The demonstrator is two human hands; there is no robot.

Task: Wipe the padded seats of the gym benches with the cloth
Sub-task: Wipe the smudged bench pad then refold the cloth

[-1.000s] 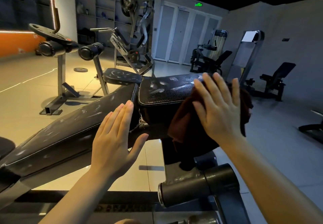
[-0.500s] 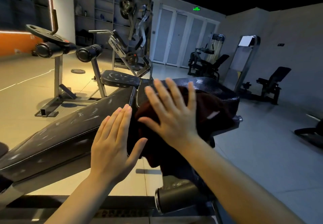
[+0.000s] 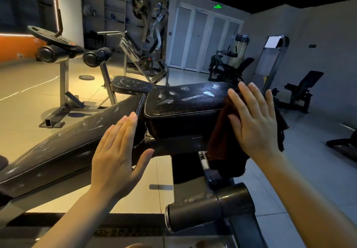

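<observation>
The dark red cloth [image 3: 222, 131] is pressed flat against the right end of the seat pad [image 3: 185, 108] by the right hand [image 3: 255, 124], whose fingers are straight and spread, not curled round anything. Part of the cloth is draped down below the pad's right end, over the frame [image 3: 228, 209]; whether any of it lies on top of the pad cannot be told, as the hand covers that spot. The left hand [image 3: 117, 155] is held open with fingers together just left of the seat pad, by the gap between it and the long back pad [image 3: 63, 145]; nothing is gripped by it, and contact with either pad is uncertain. Pale streaks are seen on the top of the seat pad and along the back pad. Beyond the seat pad, a smaller padded bench [image 3: 131, 87] with roller pads [image 3: 97, 56] is set on the floor, and a weight plate [image 3: 86, 77] lies further left of it.
</observation>
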